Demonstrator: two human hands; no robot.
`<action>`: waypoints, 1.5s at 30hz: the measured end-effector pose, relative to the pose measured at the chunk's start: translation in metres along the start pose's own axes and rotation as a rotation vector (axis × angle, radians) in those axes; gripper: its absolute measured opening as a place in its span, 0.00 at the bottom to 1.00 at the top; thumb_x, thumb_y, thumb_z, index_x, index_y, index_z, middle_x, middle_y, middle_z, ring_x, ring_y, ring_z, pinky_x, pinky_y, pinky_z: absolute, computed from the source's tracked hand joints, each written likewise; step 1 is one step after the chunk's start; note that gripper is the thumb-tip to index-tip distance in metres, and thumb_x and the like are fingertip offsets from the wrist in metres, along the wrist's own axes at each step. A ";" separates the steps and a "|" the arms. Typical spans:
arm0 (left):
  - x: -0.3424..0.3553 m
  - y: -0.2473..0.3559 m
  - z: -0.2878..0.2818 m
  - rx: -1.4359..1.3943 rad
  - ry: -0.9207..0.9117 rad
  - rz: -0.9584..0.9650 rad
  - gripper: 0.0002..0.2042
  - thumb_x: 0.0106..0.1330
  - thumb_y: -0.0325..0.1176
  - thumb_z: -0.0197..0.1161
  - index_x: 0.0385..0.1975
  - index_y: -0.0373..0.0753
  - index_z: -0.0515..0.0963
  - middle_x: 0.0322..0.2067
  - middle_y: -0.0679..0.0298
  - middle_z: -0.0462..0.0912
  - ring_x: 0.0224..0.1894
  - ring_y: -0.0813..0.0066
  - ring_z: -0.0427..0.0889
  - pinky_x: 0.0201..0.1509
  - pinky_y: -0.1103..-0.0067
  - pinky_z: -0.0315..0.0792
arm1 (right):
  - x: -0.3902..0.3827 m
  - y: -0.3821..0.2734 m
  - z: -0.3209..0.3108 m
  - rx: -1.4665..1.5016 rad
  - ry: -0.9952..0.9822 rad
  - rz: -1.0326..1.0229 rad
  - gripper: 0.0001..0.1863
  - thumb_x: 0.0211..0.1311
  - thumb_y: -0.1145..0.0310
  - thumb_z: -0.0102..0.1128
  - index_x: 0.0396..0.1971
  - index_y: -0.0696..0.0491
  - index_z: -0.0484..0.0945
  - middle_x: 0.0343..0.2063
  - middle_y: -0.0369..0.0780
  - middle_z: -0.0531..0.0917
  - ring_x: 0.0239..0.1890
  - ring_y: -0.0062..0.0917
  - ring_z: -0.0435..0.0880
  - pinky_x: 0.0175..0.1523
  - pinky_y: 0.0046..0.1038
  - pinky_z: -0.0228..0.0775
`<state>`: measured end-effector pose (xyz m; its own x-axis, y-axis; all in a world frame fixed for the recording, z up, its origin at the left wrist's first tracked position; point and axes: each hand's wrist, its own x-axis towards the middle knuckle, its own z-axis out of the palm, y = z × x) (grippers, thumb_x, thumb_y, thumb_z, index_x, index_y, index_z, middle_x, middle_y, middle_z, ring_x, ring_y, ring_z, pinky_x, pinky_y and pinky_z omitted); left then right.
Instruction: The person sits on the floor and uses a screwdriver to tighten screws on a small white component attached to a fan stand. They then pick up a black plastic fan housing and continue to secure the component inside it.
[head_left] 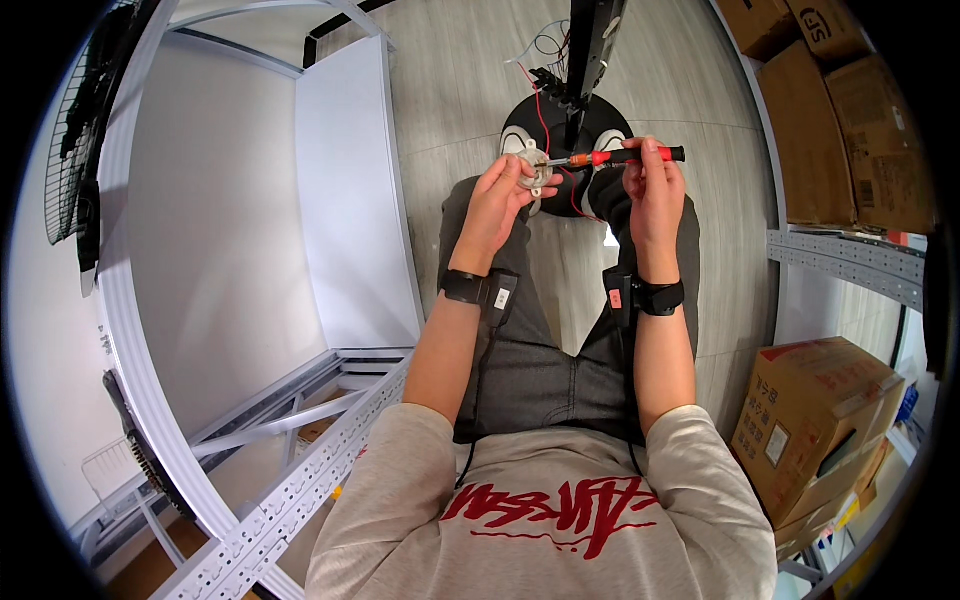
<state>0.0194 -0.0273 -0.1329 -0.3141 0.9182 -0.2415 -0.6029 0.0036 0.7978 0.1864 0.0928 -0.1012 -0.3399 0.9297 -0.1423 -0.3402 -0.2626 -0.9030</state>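
My left hand (pixel 488 210) pinches a small round, pale, partly see-through part (pixel 534 178) with mounting ears at its edge. In my right hand (pixel 655 205) is a screwdriver (pixel 632 156) with a red and black handle, held level by the fingertips. Its shaft points left, and the tip meets the face of the round part; the exact contact point is too small to make out. A thin red wire (pixel 540 105) runs close behind the part, and whether it joins the part I cannot tell. Both hands are above my knees.
Between my shoes stands a black post (pixel 592 55) on a round black base (pixel 525 108), with loose thin wires around it. White metal shelving (pixel 350 200) rises at my left. Cardboard boxes (pixel 815 420) sit at the right, with more boxes (pixel 810 135) on the shelf farther off.
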 end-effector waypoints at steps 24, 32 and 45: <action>0.002 -0.001 0.004 0.072 -0.002 -0.024 0.12 0.78 0.37 0.46 0.37 0.34 0.71 0.44 0.55 0.79 0.49 0.59 0.83 0.53 0.66 0.79 | -0.001 0.005 0.002 -0.009 -0.007 -0.014 0.19 0.72 0.56 0.54 0.36 0.58 0.81 0.15 0.25 0.66 0.17 0.07 0.59 0.23 0.16 0.46; 0.001 -0.002 0.003 0.059 0.008 -0.002 0.14 0.78 0.39 0.45 0.36 0.34 0.71 0.43 0.54 0.80 0.48 0.59 0.83 0.52 0.67 0.79 | -0.002 0.003 0.003 0.003 -0.014 -0.004 0.19 0.72 0.56 0.54 0.35 0.58 0.81 0.15 0.25 0.66 0.18 0.08 0.60 0.23 0.16 0.47; 0.002 -0.003 0.006 0.057 0.026 0.002 0.20 0.78 0.46 0.42 0.30 0.36 0.68 0.40 0.53 0.79 0.47 0.57 0.83 0.51 0.65 0.79 | -0.003 0.003 0.003 -0.012 -0.024 0.010 0.18 0.72 0.55 0.54 0.36 0.57 0.81 0.17 0.26 0.67 0.19 0.08 0.61 0.24 0.15 0.48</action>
<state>0.0253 -0.0231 -0.1327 -0.3343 0.9077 -0.2536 -0.5595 0.0254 0.8284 0.1835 0.0884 -0.1025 -0.3643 0.9204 -0.1421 -0.3261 -0.2690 -0.9062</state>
